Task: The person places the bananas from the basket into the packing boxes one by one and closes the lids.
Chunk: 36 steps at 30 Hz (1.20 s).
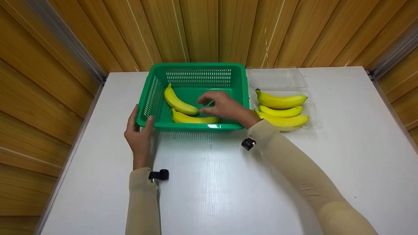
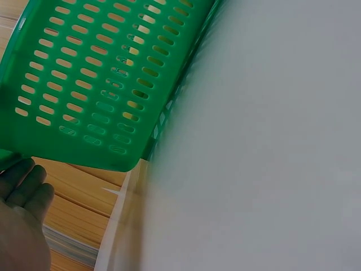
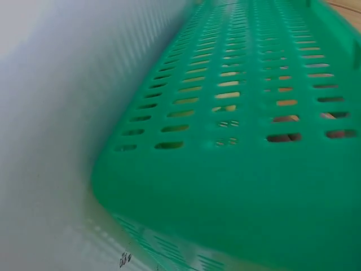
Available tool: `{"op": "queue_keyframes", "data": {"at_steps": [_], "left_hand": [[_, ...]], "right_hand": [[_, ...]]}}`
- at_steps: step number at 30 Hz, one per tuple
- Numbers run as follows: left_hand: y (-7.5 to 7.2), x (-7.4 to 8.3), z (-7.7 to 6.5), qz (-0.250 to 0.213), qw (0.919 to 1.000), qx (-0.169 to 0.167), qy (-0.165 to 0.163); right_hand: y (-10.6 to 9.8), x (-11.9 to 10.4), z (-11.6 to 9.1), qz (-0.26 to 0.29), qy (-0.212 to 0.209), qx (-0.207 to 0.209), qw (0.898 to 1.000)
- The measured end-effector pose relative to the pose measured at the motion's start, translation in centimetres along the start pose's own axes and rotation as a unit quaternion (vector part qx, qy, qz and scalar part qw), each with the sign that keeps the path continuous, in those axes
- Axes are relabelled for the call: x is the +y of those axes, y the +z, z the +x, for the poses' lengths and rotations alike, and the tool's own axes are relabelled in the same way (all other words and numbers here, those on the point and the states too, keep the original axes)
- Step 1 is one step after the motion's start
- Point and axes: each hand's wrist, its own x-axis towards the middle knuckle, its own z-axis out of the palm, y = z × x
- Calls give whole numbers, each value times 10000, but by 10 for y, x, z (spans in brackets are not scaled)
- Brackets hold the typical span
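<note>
A green plastic basket (image 1: 197,65) with slotted walls stands at the back of the white table. Two yellow bananas lie in it, a curved banana (image 1: 179,103) at the left and another banana (image 1: 196,120) along the front wall. My left hand (image 1: 138,138) touches the basket's front left corner, fingers outside the left wall and thumb at the front; in the left wrist view the fingers (image 2: 28,189) look fairly straight under the rim. My right hand (image 1: 222,106) reaches over the front wall into the basket, thumb and fingers apart with nothing between them. In the right wrist view the basket wall mostly hides it.
Right of the basket, a clear plastic clamshell box (image 1: 277,79) lies with its lid folded back. Three bananas sit in it, the rearmost banana (image 1: 282,101) with a dark stem end. Wooden panel walls (image 1: 202,29) enclose the table (image 1: 202,182) at the back and sides.
</note>
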Motion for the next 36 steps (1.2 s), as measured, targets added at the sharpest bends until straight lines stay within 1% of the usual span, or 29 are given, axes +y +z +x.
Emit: {"op": "queue_keyframes", "data": {"at_steps": [3, 4, 8, 12, 19, 24, 30, 36], "left_hand": [[-2, -13, 3, -4, 10000, 16, 66], [-2, -15, 3, 10, 9999, 22, 100], [-3, -16, 4, 31, 9997, 24, 238], [-3, -17, 3, 20, 9995, 24, 308], [-3, -16, 3, 29, 9995, 0, 299], [-3, -16, 5, 16, 9996, 0, 281], [-2, -15, 5, -81, 9995, -5, 311], [-2, -16, 4, -17, 9996, 33, 278]], "right_hand": [[3, 2, 3, -34, 116, -210, 9997], [4, 1, 3, -75, 149, -273, 9995], [5, 1, 4, -148, 168, -419, 9989], [5, 2, 4, -248, 187, -594, 9978], [5, 4, 4, -313, 385, -958, 9942], [5, 4, 5, -492, 478, -1157, 9909], [7, 5, 7, -795, 407, -1477, 9850], [10, 6, 9, -1037, 405, -1660, 9798]]}}
